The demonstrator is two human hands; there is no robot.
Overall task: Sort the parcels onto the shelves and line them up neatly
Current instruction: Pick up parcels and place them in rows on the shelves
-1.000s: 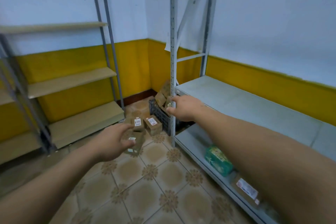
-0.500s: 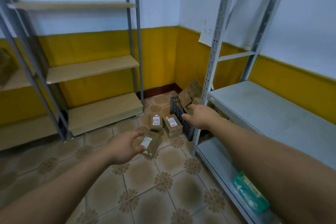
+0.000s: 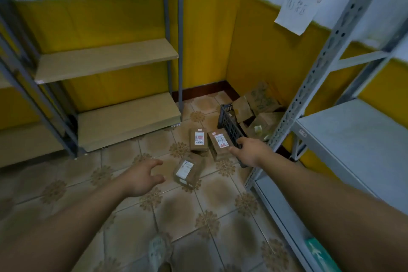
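On the beige patterned tile floor (image 3: pixel 176 216), a brown cardboard parcel (image 3: pixel 199 141) and a second cardboard parcel (image 3: pixel 220 143) lie side by side before the black slatted plastic crate (image 3: pixel 229 125), which seems to hold more cardboard boxes (image 3: pixel 261 104). A third cardboard parcel (image 3: pixel 187 170) lies nearer, between the left hand (image 3: pixel 143 179) and right hand (image 3: pixel 250 153). The grey metal rack (image 3: pixel 353 139) stands right of the crate.

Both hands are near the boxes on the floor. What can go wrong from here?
1. The right hand is close beside the dark plastic slatted crate and the grey perforated steel shelf upright; lifting may knock either.
2. The left hand is open beside the nearest brown cardboard parcel with a white label, which lies askew; a one-handed grab might slip.
3. Other loose parcels on the patterned tile floor near the grey shoe are a trip hazard.
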